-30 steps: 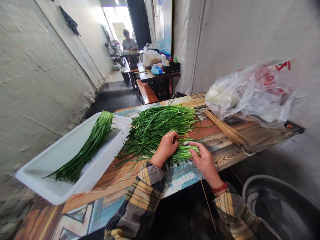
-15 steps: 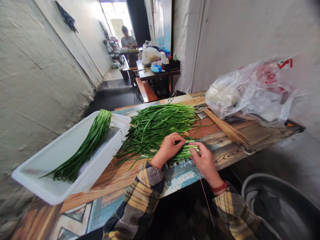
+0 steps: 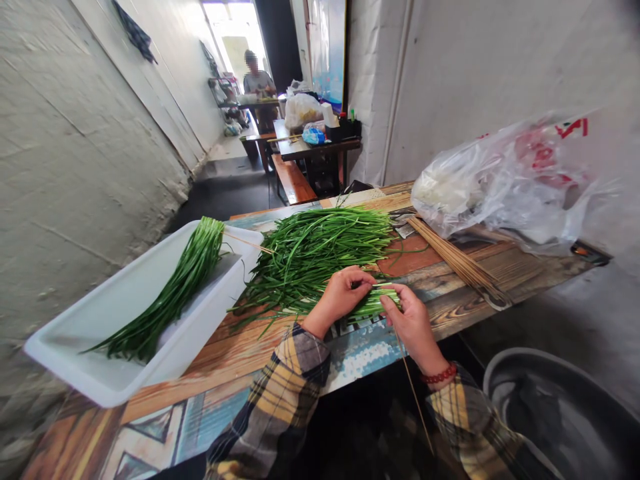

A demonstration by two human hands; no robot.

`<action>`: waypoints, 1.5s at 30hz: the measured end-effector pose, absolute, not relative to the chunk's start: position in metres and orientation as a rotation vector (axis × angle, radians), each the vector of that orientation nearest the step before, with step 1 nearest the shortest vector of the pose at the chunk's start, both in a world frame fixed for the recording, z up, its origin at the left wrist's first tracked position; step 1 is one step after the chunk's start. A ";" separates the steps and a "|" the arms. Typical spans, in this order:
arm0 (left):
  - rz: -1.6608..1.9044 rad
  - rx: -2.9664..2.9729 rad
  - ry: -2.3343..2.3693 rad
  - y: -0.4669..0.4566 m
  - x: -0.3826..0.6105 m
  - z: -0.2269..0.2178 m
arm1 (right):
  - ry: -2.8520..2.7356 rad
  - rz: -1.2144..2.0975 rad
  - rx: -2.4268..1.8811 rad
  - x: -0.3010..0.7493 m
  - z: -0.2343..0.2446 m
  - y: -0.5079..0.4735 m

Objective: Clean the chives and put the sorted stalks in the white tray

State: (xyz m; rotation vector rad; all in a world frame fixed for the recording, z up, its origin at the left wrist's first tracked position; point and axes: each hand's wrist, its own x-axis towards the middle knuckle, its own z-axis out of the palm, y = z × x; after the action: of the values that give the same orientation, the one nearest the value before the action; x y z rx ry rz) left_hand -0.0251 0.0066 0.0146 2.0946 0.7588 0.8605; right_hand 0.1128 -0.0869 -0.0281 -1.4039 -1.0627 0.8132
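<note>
At the near edge of the patterned table, my left hand (image 3: 343, 297) pinches the pale stem ends of some green chives (image 3: 371, 305). My right hand (image 3: 411, 327), wearing a red bead bracelet, is closed on a thin bamboo skewer (image 3: 417, 407) that hangs down past the table edge. Its fingers also touch the chive stems, and the skewer's upper tip is hidden among them. Behind my hands lies a large loose pile of chives (image 3: 325, 240). In a white tray (image 3: 200, 353) on the left rests a fanned bunch of chives (image 3: 175, 293) with a skewer sticking out of its stem end.
Several bamboo skewers (image 3: 453, 260) lie on the right of the table, beside a clear plastic bag (image 3: 505, 180). A large grey tub (image 3: 555, 413) stands low at the right. Farther back, a person (image 3: 257, 80) sits behind another table (image 3: 300, 148).
Both hands have shifted very slightly to the right, fingers a little closer together over the stems. Everything else looks the same.
</note>
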 end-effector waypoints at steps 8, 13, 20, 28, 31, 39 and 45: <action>0.872 2.077 0.734 0.005 -0.025 0.015 | -1.065 0.814 -1.391 0.113 -0.028 -0.087; 0.870 2.061 0.723 0.005 -0.024 0.015 | -1.084 0.788 -1.405 0.114 -0.032 -0.086; 0.869 2.061 0.688 0.005 -0.025 0.014 | -1.072 0.802 -1.395 0.113 -0.030 -0.087; 0.858 2.062 0.691 0.006 -0.025 0.014 | -1.088 0.777 -1.393 0.113 -0.030 -0.086; 0.859 2.060 0.685 0.006 -0.026 0.014 | -1.091 0.770 -1.400 0.113 -0.030 -0.085; 0.848 2.076 0.674 0.006 -0.026 0.015 | -1.085 0.773 -1.406 0.112 -0.029 -0.087; 0.852 2.105 0.658 0.006 -0.026 0.016 | -1.076 0.776 -1.402 0.112 -0.030 -0.086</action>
State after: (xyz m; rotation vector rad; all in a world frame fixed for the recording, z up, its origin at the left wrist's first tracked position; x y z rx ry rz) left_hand -0.0262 0.0057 0.0155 2.1052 0.6583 0.8516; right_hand 0.1124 -0.0862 -0.0297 -1.4021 -1.0759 0.7760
